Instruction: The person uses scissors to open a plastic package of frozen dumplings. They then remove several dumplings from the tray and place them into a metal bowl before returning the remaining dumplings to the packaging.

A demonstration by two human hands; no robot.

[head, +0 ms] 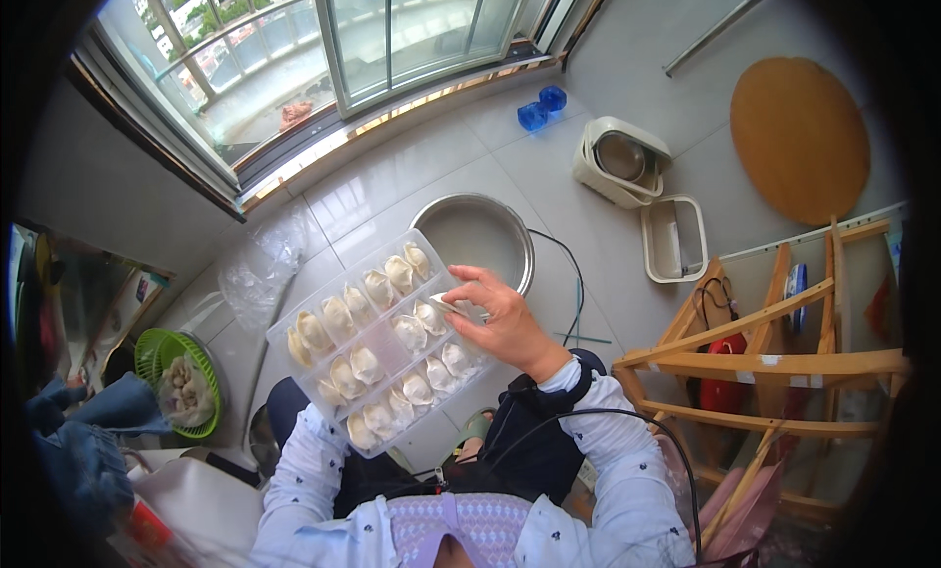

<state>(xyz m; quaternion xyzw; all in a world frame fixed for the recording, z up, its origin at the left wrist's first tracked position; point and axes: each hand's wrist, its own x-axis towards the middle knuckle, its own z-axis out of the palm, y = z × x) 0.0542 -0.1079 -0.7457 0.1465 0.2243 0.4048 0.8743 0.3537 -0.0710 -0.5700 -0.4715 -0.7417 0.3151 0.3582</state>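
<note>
A clear plastic divided tray [388, 347] is held tilted above my lap. Several pale folded dumplings [338, 316] lie in its rows of compartments, and one space near its middle is bare. My right hand [494, 312] is over the tray's right end, thumb and fingers pinching one dumpling [450, 303]. My left hand is hidden behind the tray; only its sleeve [312, 439] shows, reaching to the tray's lower left edge. Just beyond the tray, a round metal-rimmed pan [474, 200] stands on the floor, partly covered by tray and hand.
A black cord [570, 248] runs by the pan. Cream plastic bins [614, 175] and blue dumbbell-shaped objects [542, 108] are on the tiles. At right stands a wooden frame [764, 364]; at left, a green basket [158, 344] and clear plastic sheeting [265, 266]. A sliding window [426, 42] is ahead.
</note>
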